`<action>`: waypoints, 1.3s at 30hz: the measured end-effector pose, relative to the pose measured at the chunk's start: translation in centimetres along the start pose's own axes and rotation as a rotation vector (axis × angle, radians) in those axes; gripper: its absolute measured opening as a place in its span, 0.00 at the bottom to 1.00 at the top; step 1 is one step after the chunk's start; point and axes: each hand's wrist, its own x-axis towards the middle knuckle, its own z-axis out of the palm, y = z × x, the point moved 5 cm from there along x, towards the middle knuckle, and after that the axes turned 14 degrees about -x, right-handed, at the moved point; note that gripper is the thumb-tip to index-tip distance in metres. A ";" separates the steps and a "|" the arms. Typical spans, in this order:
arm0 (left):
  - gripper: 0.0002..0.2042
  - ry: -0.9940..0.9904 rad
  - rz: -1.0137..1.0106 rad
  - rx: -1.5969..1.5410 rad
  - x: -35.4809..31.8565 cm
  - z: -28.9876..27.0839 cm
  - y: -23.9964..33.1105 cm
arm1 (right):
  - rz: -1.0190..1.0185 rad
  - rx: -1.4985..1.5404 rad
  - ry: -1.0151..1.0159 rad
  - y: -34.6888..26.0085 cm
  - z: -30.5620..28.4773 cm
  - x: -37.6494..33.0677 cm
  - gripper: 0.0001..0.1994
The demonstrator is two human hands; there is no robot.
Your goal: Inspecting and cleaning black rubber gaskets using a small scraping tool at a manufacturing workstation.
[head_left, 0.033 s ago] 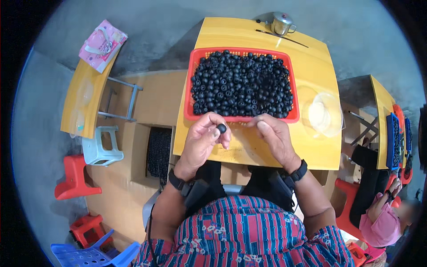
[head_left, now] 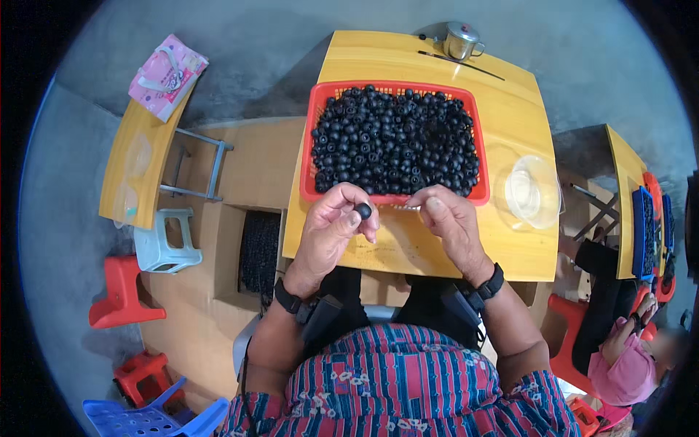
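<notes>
Left hand pinching one black bead between thumb and fingers! Right hand closed to a pinch, its contents impossible to tell.

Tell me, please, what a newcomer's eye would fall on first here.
Probably the red basket full of black beads, on the yellow table. By its near edge, the left hand pinches a single bead, with the right hand opposite. After that, the pink bag at the upper left likely stands out.
</notes>
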 end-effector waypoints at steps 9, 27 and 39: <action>0.07 -0.004 -0.071 0.130 19.3 -3.1 1.1 | -0.063 -0.055 0.238 0.5 -7.8 16.5 0.11; 0.07 0.025 -0.096 -0.149 40.8 -6.3 -9.4 | -0.313 -0.225 0.267 12.6 -18.2 31.5 0.07; 0.06 0.124 -0.053 -0.038 45.2 -15.1 -11.5 | -0.350 -0.642 0.191 19.2 -16.0 37.9 0.10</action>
